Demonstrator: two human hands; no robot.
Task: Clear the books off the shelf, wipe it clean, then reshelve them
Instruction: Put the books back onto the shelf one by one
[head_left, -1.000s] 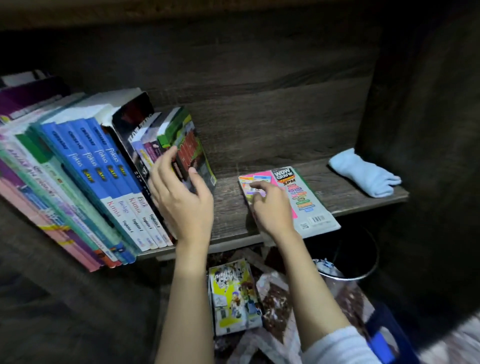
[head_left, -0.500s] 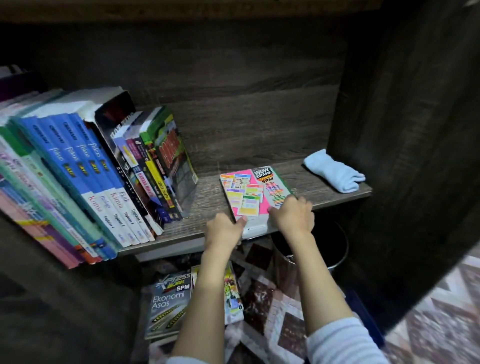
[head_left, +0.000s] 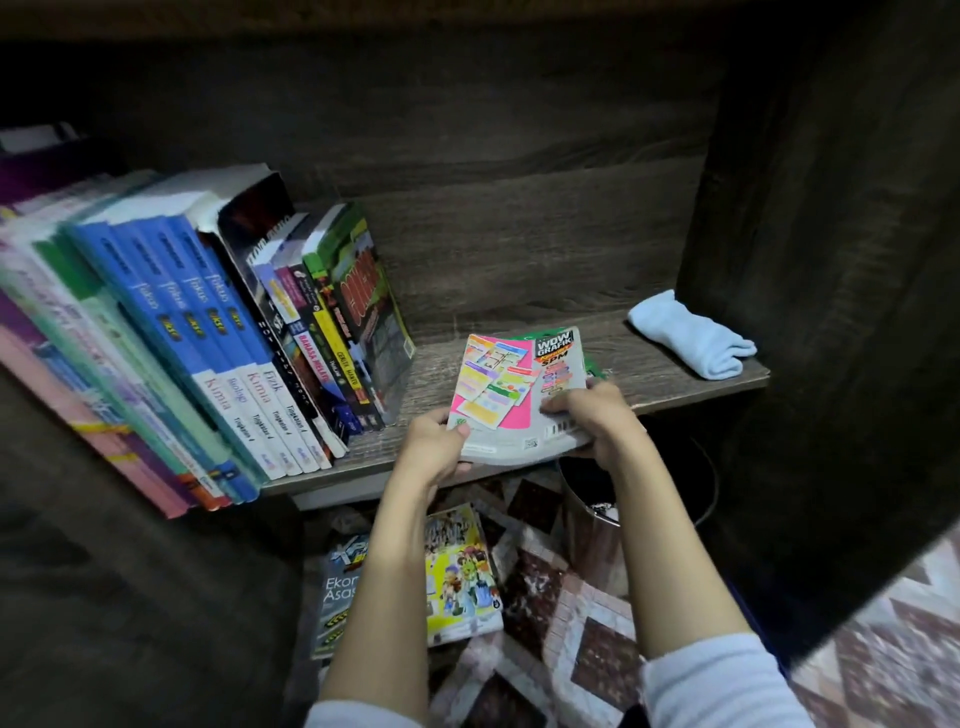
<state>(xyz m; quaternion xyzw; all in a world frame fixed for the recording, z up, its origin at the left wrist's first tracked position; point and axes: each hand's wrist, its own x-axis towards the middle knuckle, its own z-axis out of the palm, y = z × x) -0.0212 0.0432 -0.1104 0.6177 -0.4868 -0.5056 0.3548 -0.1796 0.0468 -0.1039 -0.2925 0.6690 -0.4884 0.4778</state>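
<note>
leaning row of books (head_left: 208, 338) occupies the shelf (head_left: 431, 376) at left. left hand (head_left: 434, 452) grips the near-left corner of the flat workbook (head_left: 514, 395), which overhangs the shelf's front edge. right hand (head_left: 597, 415) grips its near-right edge. blue cloth (head_left: 691, 340) lies far right. recommend lifting level, fingers supporting the limp cover from beneath.

Leftmost books (head_left: 47, 332) blur at the left edge; a forearm (head_left: 395, 571) half-hides the floor book (head_left: 337, 597).

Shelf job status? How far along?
Done: two books lie on the floor, probably cleared. In hand: left hand and right hand grip the WOW Grafik book at the front edge of the shelf. Left: the leaning row still shelved, wiping with the blue cloth, reshelving.
</note>
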